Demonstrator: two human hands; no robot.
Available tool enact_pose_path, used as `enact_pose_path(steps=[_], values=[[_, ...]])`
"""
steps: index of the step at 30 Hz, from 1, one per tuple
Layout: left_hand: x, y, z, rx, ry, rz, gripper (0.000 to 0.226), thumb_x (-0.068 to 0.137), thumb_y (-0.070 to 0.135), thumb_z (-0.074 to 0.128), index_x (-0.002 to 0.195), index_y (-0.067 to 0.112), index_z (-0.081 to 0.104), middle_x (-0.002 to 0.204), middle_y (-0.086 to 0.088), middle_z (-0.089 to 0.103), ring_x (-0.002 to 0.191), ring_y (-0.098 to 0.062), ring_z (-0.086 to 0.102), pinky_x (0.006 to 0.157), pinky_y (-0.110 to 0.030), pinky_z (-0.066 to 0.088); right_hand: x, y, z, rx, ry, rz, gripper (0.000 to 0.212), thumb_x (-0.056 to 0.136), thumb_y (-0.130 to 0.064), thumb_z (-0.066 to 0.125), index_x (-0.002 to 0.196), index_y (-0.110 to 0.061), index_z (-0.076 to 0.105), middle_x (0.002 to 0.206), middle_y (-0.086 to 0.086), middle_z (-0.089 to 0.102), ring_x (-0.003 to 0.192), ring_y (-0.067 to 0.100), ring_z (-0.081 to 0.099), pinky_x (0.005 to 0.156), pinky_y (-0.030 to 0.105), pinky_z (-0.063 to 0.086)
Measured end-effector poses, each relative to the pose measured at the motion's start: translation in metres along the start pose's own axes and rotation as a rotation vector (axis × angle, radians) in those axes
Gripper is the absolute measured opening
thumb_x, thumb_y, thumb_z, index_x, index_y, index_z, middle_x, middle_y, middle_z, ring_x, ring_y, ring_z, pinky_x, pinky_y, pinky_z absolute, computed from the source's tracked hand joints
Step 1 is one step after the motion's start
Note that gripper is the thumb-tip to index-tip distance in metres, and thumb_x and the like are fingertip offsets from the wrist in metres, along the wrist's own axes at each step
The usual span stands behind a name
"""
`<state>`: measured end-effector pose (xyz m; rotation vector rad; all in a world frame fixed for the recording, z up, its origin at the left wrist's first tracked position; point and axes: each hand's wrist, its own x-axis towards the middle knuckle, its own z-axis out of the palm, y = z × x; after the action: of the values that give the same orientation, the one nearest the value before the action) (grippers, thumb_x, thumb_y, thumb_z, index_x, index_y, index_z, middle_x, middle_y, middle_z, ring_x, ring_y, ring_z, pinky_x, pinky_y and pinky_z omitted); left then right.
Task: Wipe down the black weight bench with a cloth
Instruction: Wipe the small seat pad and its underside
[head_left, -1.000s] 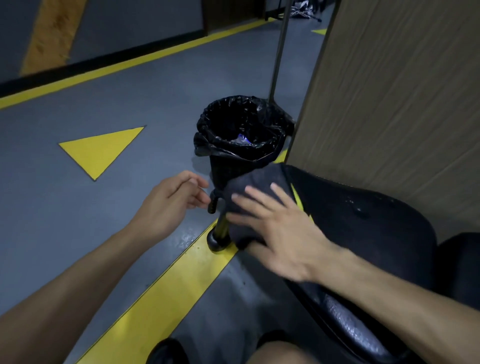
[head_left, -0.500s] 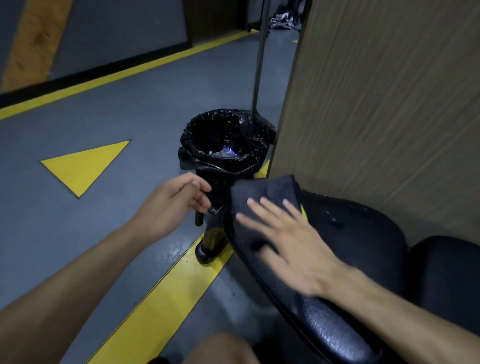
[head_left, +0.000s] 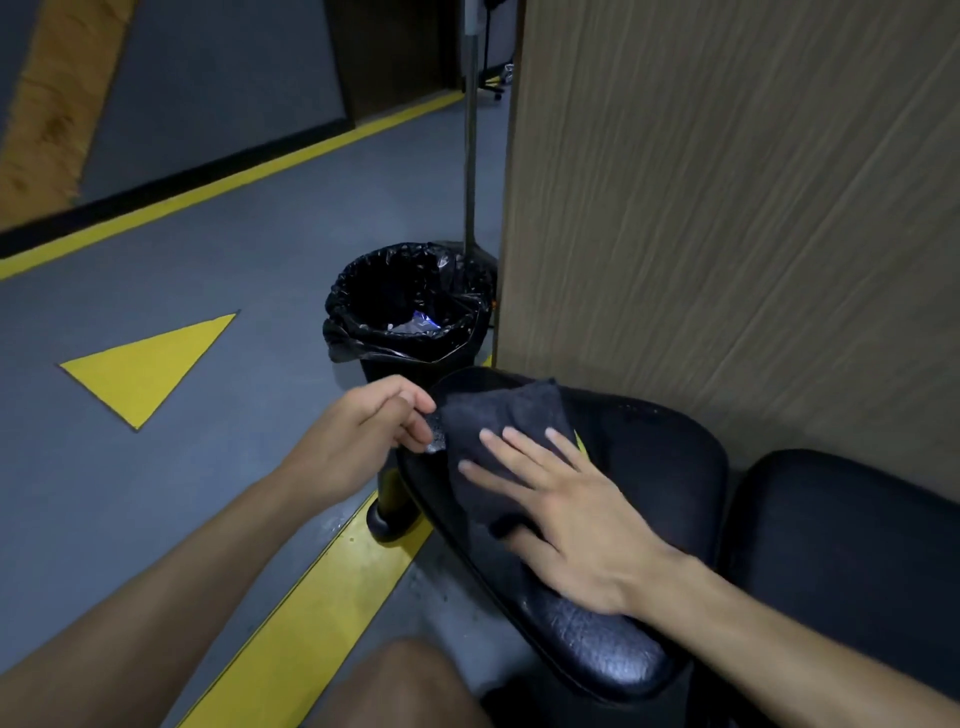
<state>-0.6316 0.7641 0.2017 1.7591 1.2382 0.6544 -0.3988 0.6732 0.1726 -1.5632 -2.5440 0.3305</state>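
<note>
Bench: we see the black bench (head_left: 649, 467) running along the foot of a wood-grain panel (head_left: 727, 208), its padded end pointing toward the bin
Cloth: the dark cloth (head_left: 498, 415) lies spread on the bench pad at the end nearest the bin, one corner hanging just over the pad's edge
Right hand: our right hand (head_left: 566, 514) lies flat on the cloth with fingers straight and spread, pressing it onto the bench; it curls round nothing
Left hand: our left hand (head_left: 358, 441) sits just off the bench edge, fingers curled, thumb and fingertips pinching the cloth's hanging corner
Bin: a bin (head_left: 410, 306) lined with a black bag stands on the floor just beyond the bench end, touching or nearly touching the panel; we cannot tell which
Bench leg: a black and yellow leg (head_left: 392, 504) drops from under the pad onto a yellow floor stripe (head_left: 311, 613)
Floor: grey, with a yellow triangle (head_left: 150, 358) well apart from the bench, on the far side of our left hand
Knee: a bare knee (head_left: 405, 686) shows below the bench edge
</note>
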Motion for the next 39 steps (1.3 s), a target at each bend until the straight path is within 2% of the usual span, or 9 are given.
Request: enact_pose_path(steps=[3, 7, 10, 15, 21, 23, 29, 36, 39], values=[[-0.006, 0.003, 0.011, 0.006, 0.013, -0.010, 0.034, 0.107, 0.013, 0.035, 0.098, 0.019, 0.067, 0.088, -0.008, 0.076, 0.081, -0.018, 0.073, 0.080, -0.033, 0.052, 0.008, 0.039, -0.012, 0.108, 0.071, 0.054, 0.057, 0.096, -0.039, 0.034, 0.152, -0.037, 0.035, 0.164, -0.013, 0.024, 0.152, 0.004, 0.015, 0.126, 0.035, 0.005], [-0.020, 0.003, 0.020, 0.020, 0.038, 0.005, 0.033, 0.107, 0.016, 0.036, 0.098, 0.022, 0.068, 0.088, -0.003, 0.076, 0.082, -0.016, 0.073, 0.085, -0.038, 0.053, 0.056, 0.071, -0.018, 0.096, 0.136, 0.459, 0.053, 0.102, -0.045, 0.031, 0.150, -0.027, 0.043, 0.157, 0.002, 0.042, 0.145, 0.017, 0.035, 0.121, 0.036, 0.017], [-0.021, 0.006, 0.022, 0.008, 0.067, 0.017, 0.032, 0.100, 0.027, 0.037, 0.097, 0.026, 0.068, 0.088, 0.000, 0.076, 0.085, -0.016, 0.072, 0.089, -0.042, 0.053, 0.025, 0.034, -0.002, -0.083, 0.090, 0.246, 0.069, 0.089, -0.052, 0.019, 0.156, -0.037, 0.029, 0.166, -0.003, 0.021, 0.153, 0.014, 0.015, 0.124, 0.039, 0.001], [-0.017, 0.010, 0.028, -0.029, 0.088, 0.004, 0.033, 0.094, 0.033, 0.037, 0.094, 0.028, 0.069, 0.087, -0.001, 0.075, 0.085, -0.019, 0.071, 0.091, -0.051, 0.053, -0.045, 0.020, -0.003, 0.016, 0.009, -0.065, 0.072, 0.084, -0.039, 0.038, 0.155, -0.042, 0.026, 0.167, -0.014, 0.011, 0.153, 0.003, 0.003, 0.124, 0.032, -0.003], [-0.021, 0.015, 0.045, -0.023, 0.043, 0.033, 0.032, 0.104, 0.021, 0.038, 0.097, 0.023, 0.068, 0.088, -0.003, 0.075, 0.084, -0.016, 0.072, 0.089, -0.044, 0.053, 0.013, 0.114, -0.025, 0.108, 0.176, 0.558, 0.048, 0.098, -0.046, 0.033, 0.135, -0.025, 0.054, 0.149, 0.005, 0.052, 0.137, 0.023, 0.045, 0.113, 0.033, 0.028], [-0.022, 0.017, 0.048, -0.026, 0.027, 0.045, 0.032, 0.106, 0.018, 0.038, 0.097, 0.023, 0.068, 0.088, -0.004, 0.075, 0.084, -0.018, 0.072, 0.089, -0.043, 0.053, 0.010, 0.105, -0.019, 0.027, 0.170, 0.588, 0.052, 0.099, -0.048, 0.029, 0.140, -0.025, 0.051, 0.154, 0.005, 0.047, 0.143, 0.020, 0.039, 0.118, 0.035, 0.021], [-0.012, 0.016, 0.051, -0.046, 0.029, 0.052, 0.031, 0.100, 0.023, 0.038, 0.095, 0.023, 0.069, 0.086, -0.003, 0.076, 0.083, -0.020, 0.072, 0.091, -0.050, 0.054, -0.069, 0.043, -0.004, -0.001, 0.091, 0.112, 0.064, 0.093, -0.042, 0.034, 0.157, -0.036, 0.026, 0.166, -0.011, 0.014, 0.153, 0.006, 0.008, 0.125, 0.035, 0.000], [-0.013, 0.018, 0.059, -0.047, 0.016, 0.083, 0.032, 0.104, 0.018, 0.038, 0.096, 0.021, 0.069, 0.084, -0.004, 0.076, 0.083, -0.021, 0.072, 0.089, -0.047, 0.055, -0.038, 0.123, -0.028, 0.177, 0.230, 0.708, 0.061, 0.099, -0.051, 0.034, 0.155, -0.026, 0.033, 0.160, 0.000, 0.037, 0.147, 0.019, 0.031, 0.118, 0.035, 0.022], [-0.014, 0.022, 0.057, -0.061, 0.002, 0.115, 0.032, 0.102, 0.022, 0.038, 0.097, 0.022, 0.069, 0.085, -0.004, 0.075, 0.085, -0.021, 0.071, 0.086, -0.043, 0.055, -0.072, 0.086, -0.019, 0.027, 0.200, 0.492, 0.059, 0.098, -0.044, 0.033, 0.155, -0.031, 0.029, 0.165, -0.002, 0.025, 0.153, 0.015, 0.018, 0.124, 0.036, 0.008]])
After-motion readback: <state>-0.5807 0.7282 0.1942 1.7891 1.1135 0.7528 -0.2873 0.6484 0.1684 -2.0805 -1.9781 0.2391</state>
